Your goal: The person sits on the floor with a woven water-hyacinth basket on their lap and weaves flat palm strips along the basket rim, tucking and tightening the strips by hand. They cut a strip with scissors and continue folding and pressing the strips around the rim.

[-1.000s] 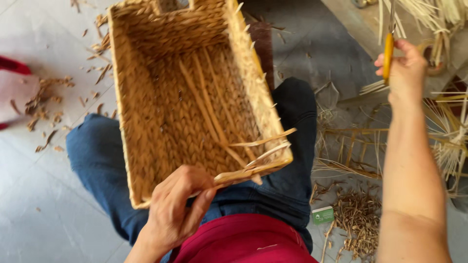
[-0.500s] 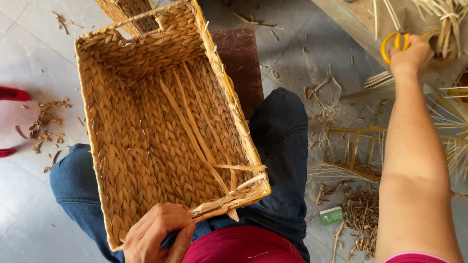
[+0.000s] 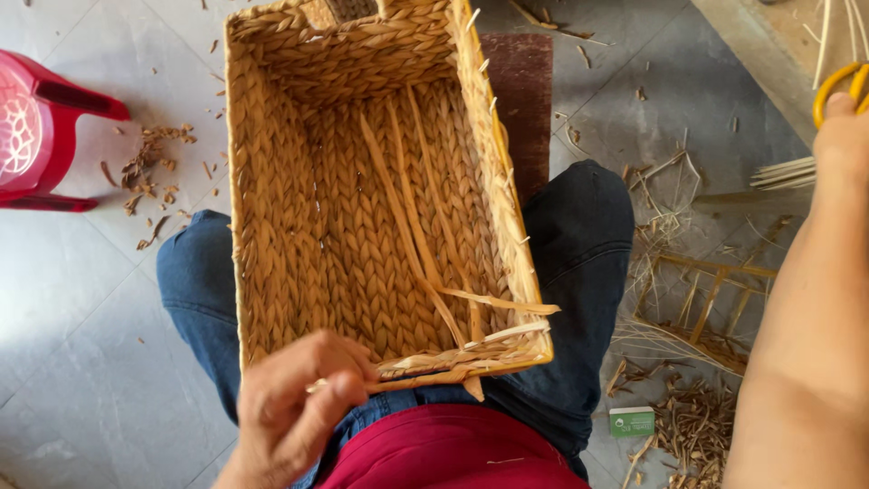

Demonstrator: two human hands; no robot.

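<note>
1. Woven basket (image 3: 362,208): rectangular, resting on the person's lap, loose straw strips (image 3: 493,303) trailing at its near rim.
2. Left hand (image 3: 299,407): fingers pinching the near rim.
3. Right hand (image 3: 842,136): at the frame's edge, fingers grasping yellow-handled scissors (image 3: 837,86).
4. Red stool (image 3: 41,136): on the floor, left of the basket.

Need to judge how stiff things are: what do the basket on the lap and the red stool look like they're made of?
Basket: braided, tan, matt plant fibre, likely dried grass or rush; plaits and loose flat strands show. Red stool: probably moulded plastic, smooth and slightly glossy with a pierced seat.
</note>
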